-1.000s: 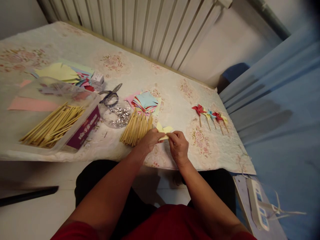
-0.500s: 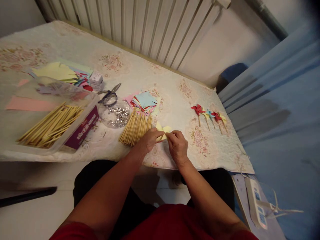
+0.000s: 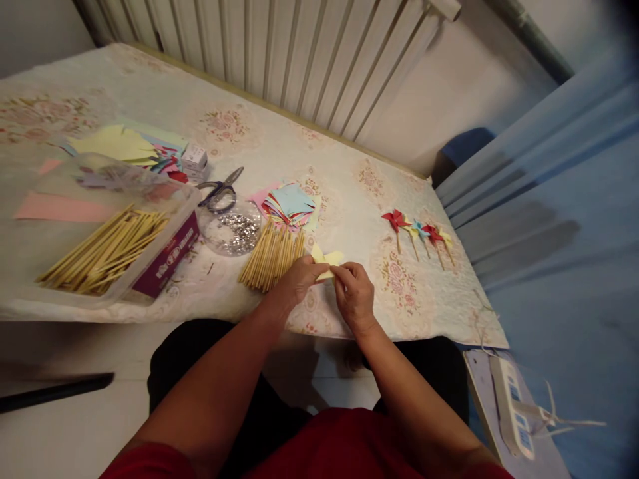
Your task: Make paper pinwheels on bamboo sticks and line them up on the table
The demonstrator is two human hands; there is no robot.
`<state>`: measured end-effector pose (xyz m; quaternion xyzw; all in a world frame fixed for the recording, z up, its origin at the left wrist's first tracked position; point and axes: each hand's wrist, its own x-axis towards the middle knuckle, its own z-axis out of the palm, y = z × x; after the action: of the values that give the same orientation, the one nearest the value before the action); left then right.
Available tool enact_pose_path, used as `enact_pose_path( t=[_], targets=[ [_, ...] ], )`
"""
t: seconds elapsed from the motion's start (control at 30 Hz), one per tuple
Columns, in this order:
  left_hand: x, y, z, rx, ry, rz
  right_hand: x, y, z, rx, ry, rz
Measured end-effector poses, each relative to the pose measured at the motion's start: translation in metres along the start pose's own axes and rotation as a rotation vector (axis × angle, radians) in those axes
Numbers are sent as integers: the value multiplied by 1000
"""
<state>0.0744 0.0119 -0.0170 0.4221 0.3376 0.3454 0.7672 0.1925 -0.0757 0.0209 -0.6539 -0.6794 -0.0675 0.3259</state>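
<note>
A yellow paper pinwheel [image 3: 327, 257] is held between my two hands, close to the table's front edge. My left hand [image 3: 300, 276] pinches its left side, and my right hand [image 3: 353, 287] grips it from the right with thumb and forefinger. The fingertips nearly meet and hide the pinwheel's middle. Just left of my left hand lies a row of thin wooden sticks [image 3: 272, 256]. Behind the sticks is a pile of coloured paper squares [image 3: 289, 203]. A round clear dish [image 3: 231, 229] of small silvery pins stands beside them.
Scissors [image 3: 222, 191] lie behind the dish. A clear plastic box [image 3: 174, 233] holding more sticks stands at left, with yellow paper [image 3: 112, 143] and small white boxes [image 3: 194, 158] behind. Several finished pinwheels [image 3: 419, 231] lie at right. A power strip [image 3: 514, 406] sits low right.
My fingers have shifted slightly on the yellow pinwheel, and its blades look folded a little differently. Both hands stay in nearly the same place.
</note>
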Motion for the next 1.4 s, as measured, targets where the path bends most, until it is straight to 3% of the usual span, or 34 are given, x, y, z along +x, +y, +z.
enact_pose_path(
  t=[0.1, 0.2, 0.3, 0.4, 1.07, 1.4],
  targets=[
    [-4, 8, 4, -78, -13, -24, 2, -1, -5, 150, 128, 149],
    [-10, 17, 7, -110, -70, -26, 7, 2, -12, 359, 186, 467],
    [-14, 24, 10, -97, -101, -8, 14, 5, -14, 660, 47, 705],
    [-15, 26, 12, -58, -91, -5, 18, 3, -11, 884, -92, 808],
    [-9, 19, 9, 127, -116, 59, 20, 2, 6, 814, -67, 882],
    [-12, 20, 9, 71, -128, 16, 20, 7, 9, 834, -86, 883]
  ],
)
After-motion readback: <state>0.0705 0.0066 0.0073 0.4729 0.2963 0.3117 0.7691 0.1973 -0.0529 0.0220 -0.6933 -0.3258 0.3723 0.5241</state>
